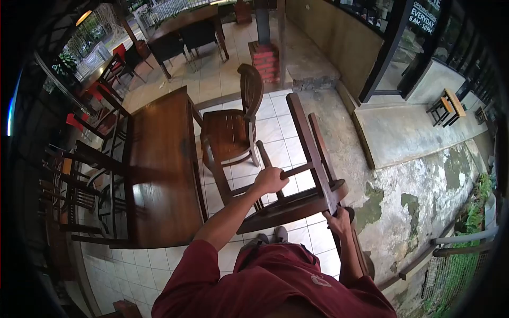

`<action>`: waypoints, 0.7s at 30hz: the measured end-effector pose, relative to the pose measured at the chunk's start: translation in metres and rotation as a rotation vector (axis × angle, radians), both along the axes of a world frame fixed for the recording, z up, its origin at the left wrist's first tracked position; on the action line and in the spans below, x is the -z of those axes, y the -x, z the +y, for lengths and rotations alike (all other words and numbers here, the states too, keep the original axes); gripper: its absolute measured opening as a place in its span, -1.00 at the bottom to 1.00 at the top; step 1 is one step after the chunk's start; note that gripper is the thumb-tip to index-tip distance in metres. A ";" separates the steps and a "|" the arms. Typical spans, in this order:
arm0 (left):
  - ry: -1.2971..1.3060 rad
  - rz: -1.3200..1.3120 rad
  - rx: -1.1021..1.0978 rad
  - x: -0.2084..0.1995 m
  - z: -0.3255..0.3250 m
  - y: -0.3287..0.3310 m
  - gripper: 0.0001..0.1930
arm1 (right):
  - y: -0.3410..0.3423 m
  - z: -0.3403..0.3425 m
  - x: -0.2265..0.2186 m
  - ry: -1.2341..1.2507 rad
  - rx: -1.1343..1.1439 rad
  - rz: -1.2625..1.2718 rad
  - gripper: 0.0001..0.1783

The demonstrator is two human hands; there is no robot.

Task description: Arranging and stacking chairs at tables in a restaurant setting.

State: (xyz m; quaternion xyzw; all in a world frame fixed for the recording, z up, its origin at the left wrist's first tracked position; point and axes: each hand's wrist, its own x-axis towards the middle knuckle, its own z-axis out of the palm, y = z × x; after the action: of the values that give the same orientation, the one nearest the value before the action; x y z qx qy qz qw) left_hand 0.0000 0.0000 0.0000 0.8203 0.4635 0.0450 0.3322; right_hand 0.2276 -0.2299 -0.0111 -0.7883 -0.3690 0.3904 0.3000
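Note:
A dark brown wooden chair [283, 210] hangs tipped in front of me, its legs pointing up and away. My left hand [270, 180] is closed around one of its crossbars. At the seat's right edge, my right hand [339, 219] grips the chair near the base of a leg; part of its grip is hidden. Beyond the held chair, another wooden chair [225, 132] stands upright on the white tiles. To my left is a long polished wooden table [161, 169].
Several wooden chairs [108, 175] line the table's far left side. A brick-based post [265, 63] rises past the tile edge. On the right lie a worn concrete strip [392, 196] and a raised step [408, 132] with small stools [446, 108]. Dark chairs [199, 40] surround a farther table.

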 end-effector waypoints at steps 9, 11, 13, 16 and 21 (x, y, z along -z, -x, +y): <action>-0.130 0.036 0.109 -0.079 -0.031 -0.021 -0.69 | -0.012 -0.037 0.016 -0.235 0.108 0.364 -0.75; -0.163 0.015 0.133 -0.089 -0.035 -0.022 -0.68 | -0.015 -0.045 0.016 -0.261 0.113 0.483 -0.77; -0.209 -0.018 0.168 -0.102 -0.048 -0.023 -0.68 | -0.022 -0.064 0.051 -0.446 0.207 0.417 -0.73; -0.246 -0.022 0.197 -0.110 -0.059 -0.017 -0.64 | -0.015 -0.075 0.031 -0.427 0.267 0.302 -0.49; -0.317 -0.038 0.235 -0.136 -0.088 -0.004 -0.62 | 0.011 -0.096 -0.010 -0.464 0.289 0.125 -0.36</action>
State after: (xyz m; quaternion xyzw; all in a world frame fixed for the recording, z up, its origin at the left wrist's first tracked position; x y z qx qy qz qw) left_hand 0.0041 -0.0880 0.1361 0.9097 0.3454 0.0941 0.2106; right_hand 0.2162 -0.3263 -0.0008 -0.7173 -0.3132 0.2967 0.5472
